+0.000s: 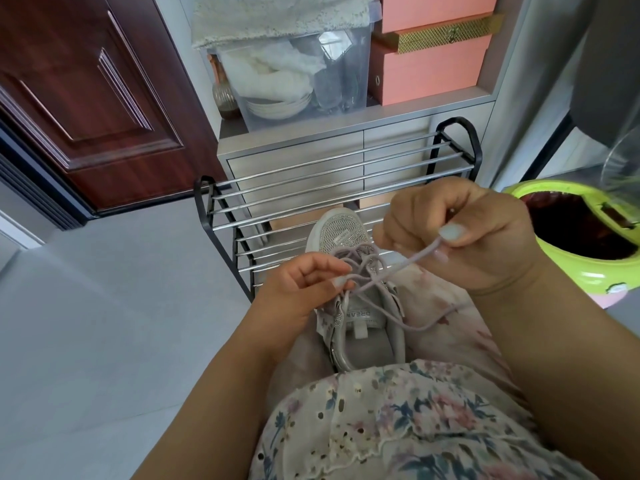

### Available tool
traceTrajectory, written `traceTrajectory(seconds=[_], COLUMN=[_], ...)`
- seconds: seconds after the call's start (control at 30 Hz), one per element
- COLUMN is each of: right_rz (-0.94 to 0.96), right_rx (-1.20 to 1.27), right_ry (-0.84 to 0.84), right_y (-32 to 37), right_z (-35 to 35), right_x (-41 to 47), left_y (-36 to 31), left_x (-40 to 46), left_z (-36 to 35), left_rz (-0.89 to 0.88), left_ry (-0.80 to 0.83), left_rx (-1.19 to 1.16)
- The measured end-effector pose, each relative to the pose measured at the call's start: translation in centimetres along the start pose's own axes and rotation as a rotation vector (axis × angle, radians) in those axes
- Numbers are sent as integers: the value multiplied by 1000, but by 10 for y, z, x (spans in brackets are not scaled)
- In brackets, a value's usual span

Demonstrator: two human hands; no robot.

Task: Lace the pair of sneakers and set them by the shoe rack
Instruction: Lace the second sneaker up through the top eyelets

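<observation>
Both hands (301, 285) (460, 230) pinch lace (398, 266) over sneaker (360, 306).

My sneaker (349, 271), mid-frame, is grey mesh with sparkly trim; its cord lace (408, 263) looks matt. The rack (332, 174) above has shiny metal bars.

Upper left: dark red panelled door (86, 98). Lower left: pale grey floor (104, 323). Top centre: grey cabinet (294, 157) bearing clear storage bin (298, 74), pink boxes (433, 71).
</observation>
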State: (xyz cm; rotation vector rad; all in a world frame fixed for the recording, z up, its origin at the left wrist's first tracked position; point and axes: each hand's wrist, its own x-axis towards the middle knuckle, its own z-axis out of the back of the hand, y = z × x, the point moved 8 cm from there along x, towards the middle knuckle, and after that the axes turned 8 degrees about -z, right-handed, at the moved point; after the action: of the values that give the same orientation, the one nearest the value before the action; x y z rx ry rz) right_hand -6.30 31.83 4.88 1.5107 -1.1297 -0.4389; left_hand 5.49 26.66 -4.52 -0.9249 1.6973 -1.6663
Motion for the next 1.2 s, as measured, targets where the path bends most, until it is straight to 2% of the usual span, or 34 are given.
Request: traceTrajectory(seconds=[0.07, 0.17, 0.27, 0.33, 0.47, 0.57, 0.63, 0.73, 0.87, 1.0, 1.07, 1.2], right_rz=[-126, -471, -711, -756, -755, -762, -787, -766, -577, -357, -299, -252], right_rx=[-189, -543, -972, -1260, -1746, -1882, -1796, -1301, -625, -118, -7, -7], right_ry=[87, 138, -113, -228, -163, -168, -162, -280, -596, -707, -724, -722], right_y=[-5, -32, -47, -46, -56, -61, -62, -56, -33, -20, -17, -15], right_z=[-13, -18, 12, 19, 2, -1, 4, 16, 42, 56, 59, 56], right_x=[0, -4, -7, -5, 1, 3, 2, -3, -15, -21, -22, -19], left_y=[-2, -4, -5, -5, -8, -14, -16, -17, -17, -16, -19, -41], left_x=[0, 1, 1, 1, -2, -4, -5, -5, -5, -4, -3, -3], left_z=[2, 4, 4, 5, 5, 5, 7, 9, 9, 9, 9, 0], left_rz=[-21, -25, -17, -11, -11, -10, -11, -12, -1, 14, -12, -133], left_ry=[4, -7, -26, -34, -32, -59, -73, -94, -108, -111, -117, -119], left_rx=[62, 102, 114, 119, 130, 179, 215, 229, 252, 294, 365, 467])
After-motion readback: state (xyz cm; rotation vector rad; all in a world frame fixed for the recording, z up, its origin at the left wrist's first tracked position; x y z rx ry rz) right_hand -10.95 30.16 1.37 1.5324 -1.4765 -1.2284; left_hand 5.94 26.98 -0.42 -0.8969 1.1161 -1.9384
